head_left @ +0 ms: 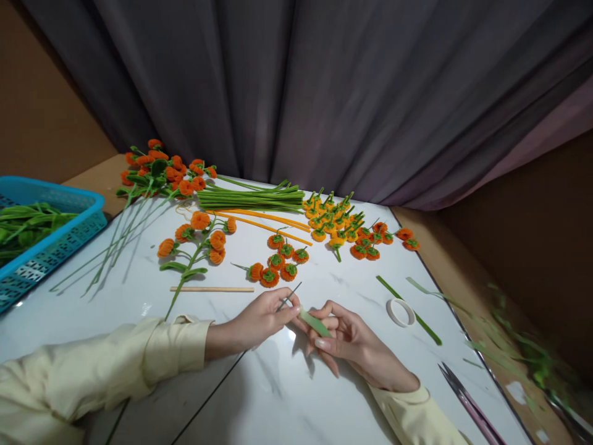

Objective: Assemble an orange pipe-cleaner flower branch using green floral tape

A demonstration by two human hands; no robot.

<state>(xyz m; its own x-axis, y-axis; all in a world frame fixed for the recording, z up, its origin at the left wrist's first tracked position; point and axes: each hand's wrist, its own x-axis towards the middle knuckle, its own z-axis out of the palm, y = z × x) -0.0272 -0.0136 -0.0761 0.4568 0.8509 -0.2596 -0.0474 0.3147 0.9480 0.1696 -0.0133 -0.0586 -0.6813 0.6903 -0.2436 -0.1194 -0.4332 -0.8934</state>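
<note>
Between the fingers of my left hand (259, 321) is a thin dark stem wire (217, 398), its tip poking up past the fingertips and its length running down toward the table's front edge. My right hand (352, 340) pinches a strip of pale green tape (317, 323), whose other end meets my left fingertips by the wire. Just beyond the hands lie several orange pipe-cleaner pumpkins (277, 262) with green tops. A finished-looking branch (197, 253) of orange pumpkins and green leaves rests left of them, beside a wooden stick (212, 289).
Green pipe cleaners (252, 198), yellow pumpkins (331, 216) and a bunch of orange ones (162, 170) lie at the back. A blue basket (55, 266) of green leaves stands left. At right are a white ring (401, 313), a green strip (428, 329) and scissors (467, 402).
</note>
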